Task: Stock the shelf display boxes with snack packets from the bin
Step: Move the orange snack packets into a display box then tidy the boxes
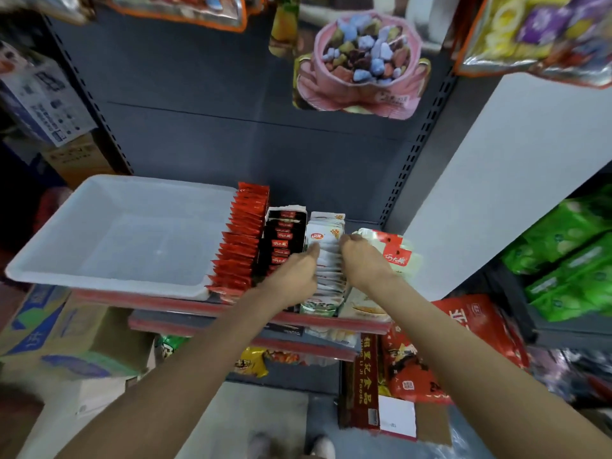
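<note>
A row of white snack packets stands upright in a display box on the shelf. My left hand presses against the row's left side and my right hand against its right side, fingers curled at the packet edges. Left of them stand a box of black packets and a row of red packets. The white plastic bin sits at the shelf's left, holding nothing that I can see. A white and red box lies just right of my right hand.
The shelf's red front edge runs below the boxes, with lower shelves of snacks beneath. Cardboard cartons stand at lower left. Green packets fill the right rack. Large candy bags hang overhead against the dark back panel.
</note>
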Tool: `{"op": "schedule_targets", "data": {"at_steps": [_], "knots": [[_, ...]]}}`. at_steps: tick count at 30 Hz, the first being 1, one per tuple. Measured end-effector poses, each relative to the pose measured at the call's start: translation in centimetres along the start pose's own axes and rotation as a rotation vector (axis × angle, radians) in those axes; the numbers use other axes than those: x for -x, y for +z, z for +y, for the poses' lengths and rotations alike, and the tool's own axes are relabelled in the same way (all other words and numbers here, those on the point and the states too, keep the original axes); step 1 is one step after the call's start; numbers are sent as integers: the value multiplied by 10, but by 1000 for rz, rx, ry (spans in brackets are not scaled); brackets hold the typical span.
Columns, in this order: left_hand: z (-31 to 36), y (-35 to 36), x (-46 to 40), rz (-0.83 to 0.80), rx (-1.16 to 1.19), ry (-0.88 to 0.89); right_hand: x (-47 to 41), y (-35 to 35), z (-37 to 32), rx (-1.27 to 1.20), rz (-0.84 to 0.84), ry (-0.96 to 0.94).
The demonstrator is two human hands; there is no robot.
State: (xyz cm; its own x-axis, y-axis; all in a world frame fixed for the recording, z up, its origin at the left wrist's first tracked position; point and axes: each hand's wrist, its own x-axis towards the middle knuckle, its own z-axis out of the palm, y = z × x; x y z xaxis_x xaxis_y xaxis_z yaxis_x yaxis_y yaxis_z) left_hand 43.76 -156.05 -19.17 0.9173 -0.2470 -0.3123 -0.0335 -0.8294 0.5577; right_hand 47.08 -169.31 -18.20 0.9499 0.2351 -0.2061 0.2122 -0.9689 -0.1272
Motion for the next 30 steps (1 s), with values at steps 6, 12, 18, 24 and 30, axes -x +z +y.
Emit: {"op": "schedule_targets", "data": {"at_steps": [6,12,18,24,30], "knots": [[-20,-7,2,-26,-49,113,-15,8,15,-3,14,-118],[-28,4,3,-98,-459,233,-30,1,9,-11,-91,-101],[-33,15,-3,147,-513,299,-36,5,-1,-47,-141,-64],[-46,8,-8,121,-369,330,31,18,-12,-256,317,-76],[-47,0,-10,49,-235,287,77,51,-11,-366,337,-25]]}}
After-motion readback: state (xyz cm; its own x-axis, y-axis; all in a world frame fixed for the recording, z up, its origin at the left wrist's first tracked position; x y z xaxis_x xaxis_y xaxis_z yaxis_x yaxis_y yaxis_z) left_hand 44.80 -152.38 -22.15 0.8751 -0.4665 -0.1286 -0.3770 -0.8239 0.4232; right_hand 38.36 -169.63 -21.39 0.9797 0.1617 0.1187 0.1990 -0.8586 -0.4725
